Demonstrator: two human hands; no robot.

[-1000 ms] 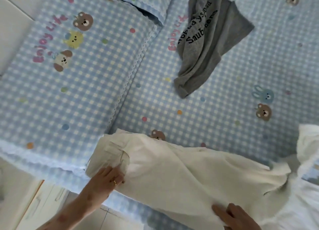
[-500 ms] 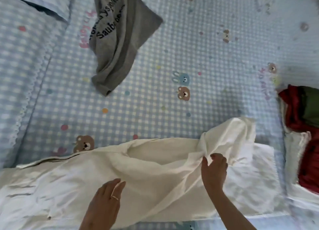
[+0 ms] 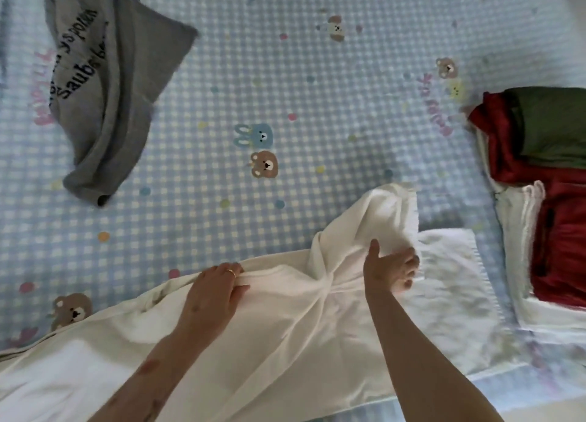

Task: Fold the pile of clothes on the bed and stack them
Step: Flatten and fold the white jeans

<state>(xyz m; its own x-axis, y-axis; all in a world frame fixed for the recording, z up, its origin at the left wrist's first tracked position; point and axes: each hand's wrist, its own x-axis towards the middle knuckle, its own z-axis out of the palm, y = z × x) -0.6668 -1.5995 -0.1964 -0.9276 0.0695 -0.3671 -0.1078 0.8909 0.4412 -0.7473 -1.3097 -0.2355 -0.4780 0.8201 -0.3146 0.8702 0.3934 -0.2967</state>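
The bed [image 3: 317, 82] has a soft blue check cover with little bears, bunnies and dots. A big cream cloth [image 3: 285, 326] lies across the near edge. The left hand [image 3: 215, 290] pinches its top edge. The right hand [image 3: 388, 268] grips a lifted bunch of it. A grey shirt [image 3: 107, 82] with black letters, partly "Saube", lies far left. Folded red and green clothes [image 3: 545, 155] sit on the right.

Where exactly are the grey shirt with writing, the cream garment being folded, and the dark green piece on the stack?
grey shirt [image 3: 126, 82]: head view, plain fabric right of the lettering.
cream garment [image 3: 285, 326]: head view, flat middle between the arms.
dark green piece [image 3: 555, 126]: head view, top face, atop red clothes.
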